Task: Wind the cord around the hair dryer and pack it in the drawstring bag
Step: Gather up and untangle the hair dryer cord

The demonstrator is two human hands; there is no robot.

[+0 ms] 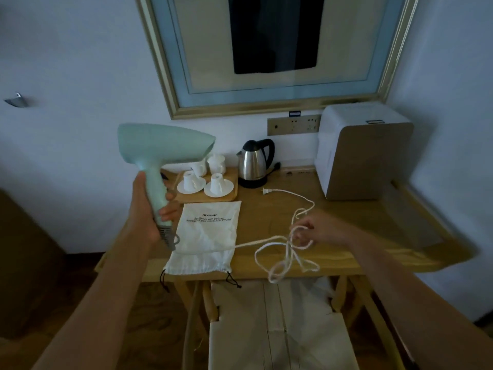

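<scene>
My left hand grips the handle of a mint-green hair dryer, held upright above the table's left edge with its nozzle pointing right. Its white cord runs from the handle's base across the white drawstring bag, which lies flat on the wooden table with its black drawstrings hanging over the front edge. My right hand pinches tangled loops of the cord above the table's middle. The plug lies on the table near the kettle.
A steel kettle and a wooden tray of white cups stand at the back. A white and tan appliance fills the back right corner. A wall socket panel and a framed mirror hang above. A chair sits below the table front.
</scene>
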